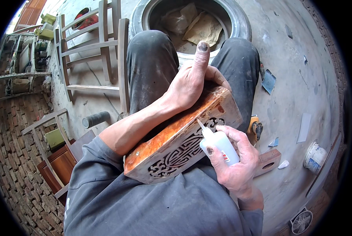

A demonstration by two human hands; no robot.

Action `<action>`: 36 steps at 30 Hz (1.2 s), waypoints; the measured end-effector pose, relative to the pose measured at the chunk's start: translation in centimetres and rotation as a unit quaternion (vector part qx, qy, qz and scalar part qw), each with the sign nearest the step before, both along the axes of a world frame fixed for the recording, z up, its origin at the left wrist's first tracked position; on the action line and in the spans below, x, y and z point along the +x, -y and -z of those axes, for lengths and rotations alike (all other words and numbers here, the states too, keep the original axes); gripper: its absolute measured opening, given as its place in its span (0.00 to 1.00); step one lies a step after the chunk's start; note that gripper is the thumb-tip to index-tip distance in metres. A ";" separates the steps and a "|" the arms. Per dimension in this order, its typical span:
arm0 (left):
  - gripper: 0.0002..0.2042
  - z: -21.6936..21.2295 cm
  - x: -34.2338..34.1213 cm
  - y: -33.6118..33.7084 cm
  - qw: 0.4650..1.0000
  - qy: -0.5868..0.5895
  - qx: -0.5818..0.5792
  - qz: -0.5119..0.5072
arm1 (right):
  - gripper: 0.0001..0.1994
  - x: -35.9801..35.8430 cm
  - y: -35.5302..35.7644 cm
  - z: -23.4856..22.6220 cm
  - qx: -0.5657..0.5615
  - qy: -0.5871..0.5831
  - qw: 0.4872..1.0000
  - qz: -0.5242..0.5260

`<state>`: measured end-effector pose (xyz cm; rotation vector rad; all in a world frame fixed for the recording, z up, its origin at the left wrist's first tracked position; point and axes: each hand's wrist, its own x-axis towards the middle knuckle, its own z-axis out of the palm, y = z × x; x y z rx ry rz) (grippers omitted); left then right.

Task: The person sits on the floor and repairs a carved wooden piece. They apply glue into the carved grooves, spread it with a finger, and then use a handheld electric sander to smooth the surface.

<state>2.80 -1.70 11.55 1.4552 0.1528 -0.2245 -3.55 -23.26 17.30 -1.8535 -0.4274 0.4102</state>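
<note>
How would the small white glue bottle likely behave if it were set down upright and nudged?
The glue bottle looks slim and tall with a long nozzle, so it would probably tip easily. Its plastic seems soft, likely squeezable and light. Once on its side, it may roll.

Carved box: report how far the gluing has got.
Done: the carved box lies across the lap, steadied by the left hand. In hand: the right hand holds the glue bottle, nozzle touching the fretwork. Left: no glue bead shows yet, so progress cannot be judged.
</note>
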 end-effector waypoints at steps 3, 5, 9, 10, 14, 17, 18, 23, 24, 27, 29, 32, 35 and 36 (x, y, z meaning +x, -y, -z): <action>0.55 0.3 0.2 0.0 1.000 0.007 0.008 0.000 | 0.22 0.1 -0.2 0.0 0.000 0.001 1.000 0.003; 0.55 0.3 0.2 0.1 1.000 0.010 0.013 -0.002 | 0.22 0.1 -0.2 0.1 0.001 0.018 1.000 0.007; 0.55 0.3 0.1 0.1 1.000 0.012 0.004 0.000 | 0.22 0.1 -0.2 0.3 0.002 0.018 1.000 0.024; 0.55 0.2 0.1 0.1 1.000 0.011 0.002 0.001 | 0.22 0.1 -0.2 0.4 0.005 0.025 0.999 0.025; 0.55 0.2 0.1 0.2 1.000 0.001 -0.006 -0.006 | 0.22 0.0 -0.1 0.0 0.001 -0.009 1.000 0.012; 0.55 0.1 0.1 0.1 1.000 -0.003 -0.008 -0.002 | 0.22 -0.1 -0.1 -0.1 -0.012 0.019 1.000 -0.008; 0.54 0.2 0.1 0.1 1.000 -0.001 -0.010 -0.002 | 0.22 -0.1 -0.1 0.0 -0.008 0.019 1.000 -0.006; 0.54 0.1 0.1 0.1 1.000 -0.011 -0.014 -0.001 | 0.22 -0.1 -0.2 0.3 -0.003 0.052 0.999 -0.006; 0.54 0.1 0.1 0.0 1.000 -0.006 -0.012 0.001 | 0.22 -0.1 -0.2 0.2 -0.008 0.056 0.998 -0.012; 0.54 0.0 0.1 0.0 1.000 0.003 -0.006 0.004 | 0.22 0.0 -0.3 -0.1 -0.012 0.055 0.998 -0.024; 0.54 0.0 0.0 0.0 1.000 0.000 -0.008 0.004 | 0.22 -0.3 -0.4 -0.1 -0.004 0.040 0.999 -0.026; 0.54 0.0 0.1 0.0 1.000 -0.005 -0.012 0.007 | 0.23 -0.4 -0.3 0.0 0.003 0.046 0.999 -0.026; 0.54 -0.2 0.1 0.0 1.000 -0.005 -0.011 0.005 | 0.23 -0.5 -0.4 -0.2 0.002 0.023 0.999 -0.037; 0.54 -0.1 0.1 0.0 1.000 -0.005 -0.013 0.004 | 0.23 -0.5 -0.4 -0.2 0.004 0.028 0.999 -0.040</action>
